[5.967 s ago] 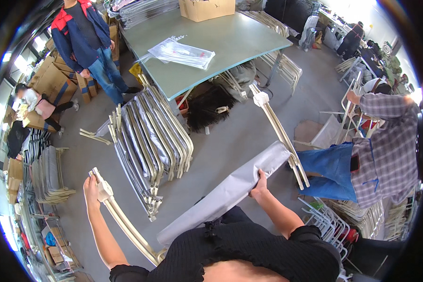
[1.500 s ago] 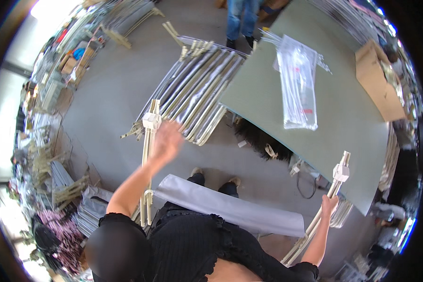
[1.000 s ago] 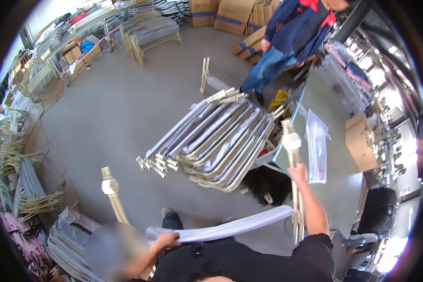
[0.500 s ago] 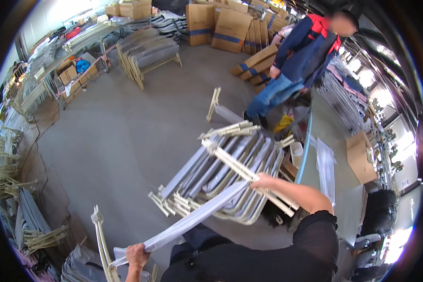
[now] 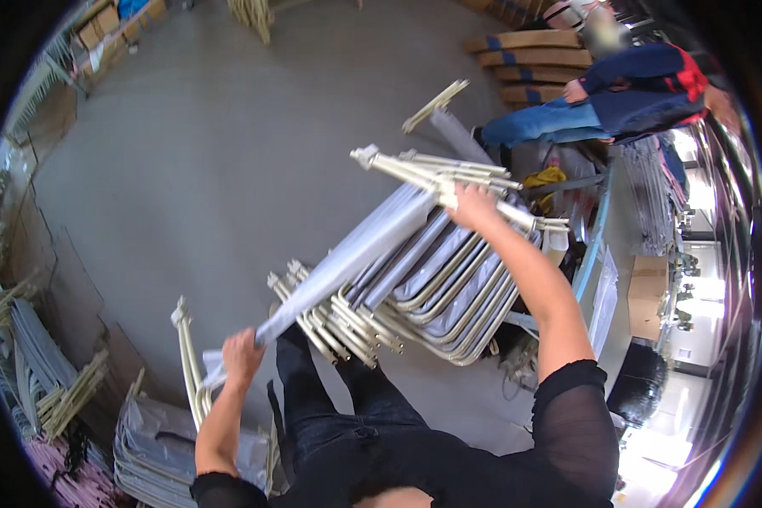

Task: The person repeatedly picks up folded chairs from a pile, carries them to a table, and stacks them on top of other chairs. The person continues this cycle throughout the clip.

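Note:
A long folded frame [image 5: 347, 254] with cream tubular legs and a pale grey panel in clear plastic spans slantwise in front of me. My left hand [image 5: 241, 357] is closed round its near left end, where cream legs stick out. At the far right end my right hand [image 5: 474, 206] grips it next to the cream legs there. Beneath and to the right of it lies a stack of similar frames [image 5: 457, 296], grey panels side by side with rounded metal tubes. The held frame hides part of the stack's left side.
A person [image 5: 618, 106] in a dark jacket and jeans stands at the far right near stacked cardboard cartons [image 5: 533, 57]. A table [image 5: 622, 300] runs along the right. More wrapped frames [image 5: 173, 449] lie at lower left. Another frame [image 5: 459, 131] lies on the floor beyond the stack.
My right hand has moved the frame's far end forward, over the far side of the stack. The left end has risen a little away from me. The view has tipped down and turned.

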Tool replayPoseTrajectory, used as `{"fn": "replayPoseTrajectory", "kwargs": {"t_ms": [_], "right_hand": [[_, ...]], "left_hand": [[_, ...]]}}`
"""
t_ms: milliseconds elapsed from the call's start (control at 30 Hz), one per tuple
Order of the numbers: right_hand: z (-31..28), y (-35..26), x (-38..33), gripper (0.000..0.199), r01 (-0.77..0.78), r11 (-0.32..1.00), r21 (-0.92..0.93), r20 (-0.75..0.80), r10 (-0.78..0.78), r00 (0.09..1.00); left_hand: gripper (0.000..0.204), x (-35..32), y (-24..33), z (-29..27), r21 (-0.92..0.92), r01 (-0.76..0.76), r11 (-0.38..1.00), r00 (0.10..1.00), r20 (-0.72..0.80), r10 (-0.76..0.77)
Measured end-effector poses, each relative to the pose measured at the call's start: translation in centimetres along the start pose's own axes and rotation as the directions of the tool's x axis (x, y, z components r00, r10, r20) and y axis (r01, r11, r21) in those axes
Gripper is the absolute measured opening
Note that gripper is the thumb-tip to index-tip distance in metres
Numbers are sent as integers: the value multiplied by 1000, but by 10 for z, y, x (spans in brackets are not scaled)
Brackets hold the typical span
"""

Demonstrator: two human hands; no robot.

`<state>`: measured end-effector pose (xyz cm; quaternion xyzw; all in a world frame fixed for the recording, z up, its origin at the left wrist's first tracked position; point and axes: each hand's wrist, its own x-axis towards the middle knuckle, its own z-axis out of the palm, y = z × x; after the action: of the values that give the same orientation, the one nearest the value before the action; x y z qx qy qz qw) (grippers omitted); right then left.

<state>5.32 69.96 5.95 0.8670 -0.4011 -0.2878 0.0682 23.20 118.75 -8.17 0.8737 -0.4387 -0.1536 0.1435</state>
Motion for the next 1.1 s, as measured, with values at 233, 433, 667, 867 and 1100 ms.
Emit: {"fn": "replayPoseTrajectory", "kwargs": {"t_ms": [233, 433, 667, 867, 1100], "right_hand": [[36, -37, -1, 45, 192, 973, 131, -430, -119, 895], [79, -76, -85, 42, 338, 925, 170, -173, -310, 935], [126, -74, -145, 39, 76, 927, 368, 140, -136, 981], [160, -77, -166, 38, 9, 895, 447, 271, -145, 952], [167, -91, -167, 37, 36, 849, 527, 238, -188, 953]], "left_hand": [[19, 142, -2, 88, -172, 9, 985, 983, 180, 23], [23, 203, 15, 177, -240, 35, 970, 977, 210, 16], [23, 218, 48, 252, -268, 142, 953, 950, 308, -55], [30, 203, 62, 277, -345, 176, 922, 937, 347, -49], [37, 182, 78, 299, -317, 58, 947, 871, 480, 107]]}}
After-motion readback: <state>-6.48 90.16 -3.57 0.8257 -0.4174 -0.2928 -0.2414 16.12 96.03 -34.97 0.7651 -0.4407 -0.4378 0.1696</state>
